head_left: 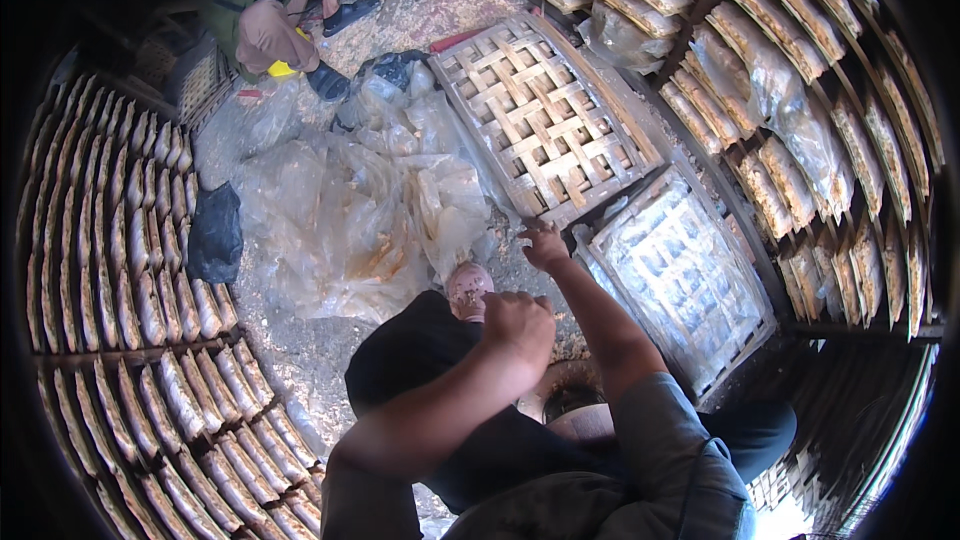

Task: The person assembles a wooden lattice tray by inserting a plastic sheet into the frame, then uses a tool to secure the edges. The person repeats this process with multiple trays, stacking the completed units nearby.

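My left hand [520, 325] is curled closed above my knee; whatever is in it, if anything, is hidden. Farther forward, my right hand [543, 245] reaches to the near corner of a pale woven bamboo tray [540, 120], its fingers bent but apart. Whether the fingertips touch the tray's edge I cannot tell. The tray lies flat, with wide gaps in its lattice and a solid wooden border. To the right of my right forearm is a second tray [685, 275], covered with clear plastic.
Crumpled clear plastic sheets [340, 210] spread over the crumb-strewn floor. Racks of stacked slabs stand at left [130, 240] and right [770, 80]. A dark plastic bag [215, 232] lies by the left rack. Another person [265, 10] sits at the far left. My foot [468, 290] is beside the sheets.
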### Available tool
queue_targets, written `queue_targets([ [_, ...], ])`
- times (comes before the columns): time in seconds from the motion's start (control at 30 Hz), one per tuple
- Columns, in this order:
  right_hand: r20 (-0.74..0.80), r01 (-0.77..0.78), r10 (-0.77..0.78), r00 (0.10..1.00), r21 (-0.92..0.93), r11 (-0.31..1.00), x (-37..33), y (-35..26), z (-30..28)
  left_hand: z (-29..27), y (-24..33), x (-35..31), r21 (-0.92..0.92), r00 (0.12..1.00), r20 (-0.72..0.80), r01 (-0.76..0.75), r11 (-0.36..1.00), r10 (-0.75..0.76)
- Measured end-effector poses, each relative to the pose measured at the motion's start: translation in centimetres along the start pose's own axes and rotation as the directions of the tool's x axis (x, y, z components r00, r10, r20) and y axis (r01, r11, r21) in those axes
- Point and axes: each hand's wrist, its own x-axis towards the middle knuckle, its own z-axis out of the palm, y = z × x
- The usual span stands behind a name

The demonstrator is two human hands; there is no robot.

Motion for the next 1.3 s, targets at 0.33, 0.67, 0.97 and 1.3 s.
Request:
queue_targets([
  [0.33, 0.083, -0.024, 0.091, 0.992, -0.593, 0.805, 4.4, -0.8, 2.8, -1.7, -1.1, 1.5, 0.079, 0.963, -0.265, -0.024, 0.997, 0.044],
  [0.67, -0.053, -0.115, 0.104, 0.993, -0.614, 0.781, 5.3, 0.4, 5.8, -0.7, -1.6, 1.3, 0.015, 0.962, -0.262, -0.07, 0.997, 0.071],
  [0.97, 0.131, 0.562, -0.756, 0.641, -0.752, 0.346, 4.8, 4.1, -1.8, 0.2, -2.0, 2.1, -0.014, 0.965, -0.261, -0.033, 0.999, 0.028],
  [1.3, -0.044, 0.587, -0.856, 0.515, -0.71, 0.389, 4.8, -10.9, -23.8, -3.5, -4.6, 2.6, -0.165, 0.981, -0.086, 0.158, 0.974, -0.174],
])
